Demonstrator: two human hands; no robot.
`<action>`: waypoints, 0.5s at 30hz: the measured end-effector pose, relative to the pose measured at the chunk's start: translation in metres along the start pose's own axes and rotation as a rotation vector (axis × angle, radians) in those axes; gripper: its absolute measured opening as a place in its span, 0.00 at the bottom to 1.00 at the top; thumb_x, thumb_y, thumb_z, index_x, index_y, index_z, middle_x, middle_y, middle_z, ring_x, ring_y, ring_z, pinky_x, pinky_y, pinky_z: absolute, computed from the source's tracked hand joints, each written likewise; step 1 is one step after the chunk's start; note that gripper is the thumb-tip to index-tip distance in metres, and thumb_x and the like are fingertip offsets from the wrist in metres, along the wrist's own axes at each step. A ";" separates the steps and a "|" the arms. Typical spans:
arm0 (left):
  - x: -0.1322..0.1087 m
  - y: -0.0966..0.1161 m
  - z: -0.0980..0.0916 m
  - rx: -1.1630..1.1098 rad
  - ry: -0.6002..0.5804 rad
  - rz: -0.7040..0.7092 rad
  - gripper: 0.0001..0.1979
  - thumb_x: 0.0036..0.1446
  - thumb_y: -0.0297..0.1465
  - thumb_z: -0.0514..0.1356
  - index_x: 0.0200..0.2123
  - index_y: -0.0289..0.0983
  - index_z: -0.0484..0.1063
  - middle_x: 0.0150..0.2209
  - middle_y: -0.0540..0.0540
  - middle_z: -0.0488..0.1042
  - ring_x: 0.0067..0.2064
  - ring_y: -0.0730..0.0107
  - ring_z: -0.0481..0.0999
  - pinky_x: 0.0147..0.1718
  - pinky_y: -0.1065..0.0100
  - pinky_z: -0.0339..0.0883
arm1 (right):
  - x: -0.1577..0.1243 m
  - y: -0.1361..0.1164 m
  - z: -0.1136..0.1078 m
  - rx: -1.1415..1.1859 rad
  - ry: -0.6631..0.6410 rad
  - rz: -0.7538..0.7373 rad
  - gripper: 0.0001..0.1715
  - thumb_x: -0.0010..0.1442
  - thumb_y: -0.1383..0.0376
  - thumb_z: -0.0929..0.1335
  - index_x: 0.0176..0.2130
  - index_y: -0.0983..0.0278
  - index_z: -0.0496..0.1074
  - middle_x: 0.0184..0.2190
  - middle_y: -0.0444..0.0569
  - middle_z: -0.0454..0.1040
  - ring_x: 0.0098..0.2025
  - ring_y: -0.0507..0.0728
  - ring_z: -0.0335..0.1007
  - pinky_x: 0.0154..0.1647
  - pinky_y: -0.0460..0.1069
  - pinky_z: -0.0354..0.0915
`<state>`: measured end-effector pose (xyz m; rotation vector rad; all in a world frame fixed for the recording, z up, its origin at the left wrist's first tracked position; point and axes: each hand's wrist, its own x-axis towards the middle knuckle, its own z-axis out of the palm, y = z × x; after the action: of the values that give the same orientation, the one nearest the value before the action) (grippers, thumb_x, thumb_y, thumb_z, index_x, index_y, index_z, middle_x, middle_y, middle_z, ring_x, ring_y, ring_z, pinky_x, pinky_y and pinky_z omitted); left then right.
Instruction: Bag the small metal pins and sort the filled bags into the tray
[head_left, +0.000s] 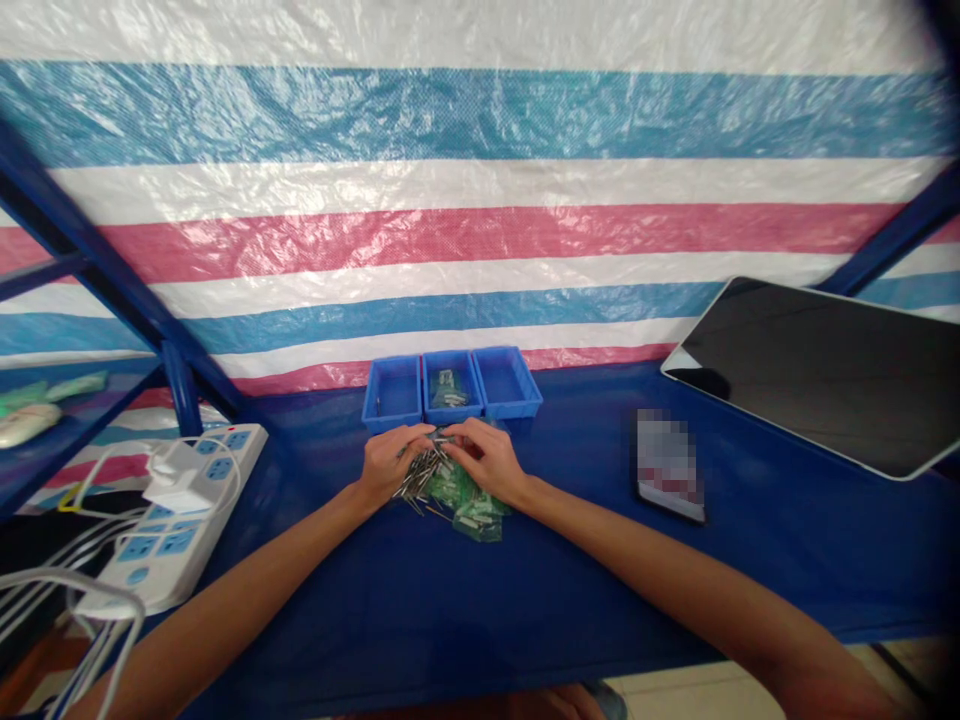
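Observation:
My left hand and my right hand meet just in front of the bins, fingertips close together. Both are closed in a pinch, with something small and silvery between them that I cannot make out. Under my left fingers lies a pile of thin metal rods. Small green plastic bags with light-coloured pieces inside lie below my right hand. Behind the hands stand three blue bins side by side. The left bin holds a tiny dark piece, the middle bin holds a bag of pieces, and the right bin shows bare walls.
A white power strip with plugged-in cables stands at the left. To the right are a phone-like object, its screen blurred, and a large dark-screened monitor. Blue frame posts and a striped sheet bound the blue table.

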<state>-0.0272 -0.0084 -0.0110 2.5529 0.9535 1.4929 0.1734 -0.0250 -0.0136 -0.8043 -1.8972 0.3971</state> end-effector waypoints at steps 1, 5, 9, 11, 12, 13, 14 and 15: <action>0.000 0.000 0.000 -0.003 -0.009 0.007 0.09 0.59 0.30 0.58 0.43 0.38 0.74 0.32 0.50 0.80 0.36 0.72 0.79 0.39 0.73 0.72 | 0.000 -0.001 0.000 0.006 0.000 -0.005 0.10 0.63 0.61 0.65 0.41 0.63 0.72 0.28 0.46 0.69 0.28 0.51 0.62 0.31 0.47 0.60; 0.001 0.003 -0.001 -0.017 -0.009 0.004 0.10 0.59 0.30 0.58 0.44 0.38 0.74 0.31 0.50 0.79 0.36 0.72 0.79 0.40 0.73 0.72 | 0.002 -0.004 -0.002 0.026 -0.004 -0.024 0.10 0.64 0.62 0.63 0.38 0.63 0.72 0.29 0.48 0.71 0.30 0.53 0.64 0.33 0.47 0.61; 0.004 0.007 -0.003 -0.011 0.003 -0.027 0.13 0.57 0.31 0.61 0.46 0.37 0.72 0.32 0.49 0.79 0.34 0.72 0.78 0.39 0.72 0.72 | 0.001 -0.007 -0.004 0.009 0.031 0.012 0.10 0.64 0.62 0.63 0.38 0.64 0.72 0.28 0.47 0.70 0.30 0.52 0.64 0.32 0.47 0.61; 0.005 0.008 -0.003 -0.007 0.013 -0.034 0.11 0.56 0.30 0.61 0.44 0.37 0.73 0.32 0.49 0.78 0.32 0.74 0.77 0.38 0.72 0.71 | 0.001 -0.007 -0.004 -0.002 0.055 0.032 0.11 0.64 0.62 0.63 0.38 0.64 0.72 0.28 0.47 0.70 0.29 0.52 0.64 0.32 0.47 0.61; 0.005 0.009 -0.003 -0.006 0.019 -0.032 0.09 0.57 0.29 0.61 0.42 0.37 0.74 0.32 0.48 0.78 0.32 0.74 0.77 0.37 0.72 0.71 | 0.001 -0.007 -0.004 -0.004 0.061 0.035 0.11 0.64 0.62 0.63 0.38 0.64 0.72 0.27 0.46 0.69 0.29 0.52 0.64 0.32 0.47 0.61; 0.005 0.009 -0.003 -0.005 0.024 -0.029 0.06 0.57 0.28 0.60 0.39 0.37 0.74 0.32 0.48 0.78 0.33 0.74 0.77 0.38 0.72 0.70 | 0.001 -0.008 -0.004 -0.003 0.060 0.037 0.11 0.64 0.62 0.63 0.37 0.64 0.73 0.28 0.46 0.70 0.29 0.52 0.64 0.32 0.47 0.61; 0.006 0.009 -0.003 -0.008 0.027 -0.024 0.05 0.57 0.27 0.60 0.37 0.37 0.75 0.32 0.48 0.78 0.34 0.74 0.77 0.38 0.72 0.70 | 0.001 -0.008 -0.004 -0.001 0.056 0.037 0.11 0.64 0.62 0.63 0.37 0.64 0.73 0.28 0.47 0.70 0.29 0.52 0.64 0.33 0.47 0.61; 0.006 0.010 -0.003 -0.014 0.027 -0.019 0.04 0.57 0.27 0.59 0.36 0.37 0.75 0.32 0.48 0.78 0.34 0.73 0.77 0.38 0.71 0.70 | 0.001 -0.008 -0.004 0.001 0.052 0.037 0.11 0.64 0.62 0.63 0.38 0.64 0.73 0.28 0.47 0.70 0.30 0.52 0.65 0.33 0.47 0.61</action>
<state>-0.0231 -0.0140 -0.0015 2.5136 0.9642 1.5274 0.1741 -0.0301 -0.0062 -0.8426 -1.8357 0.3958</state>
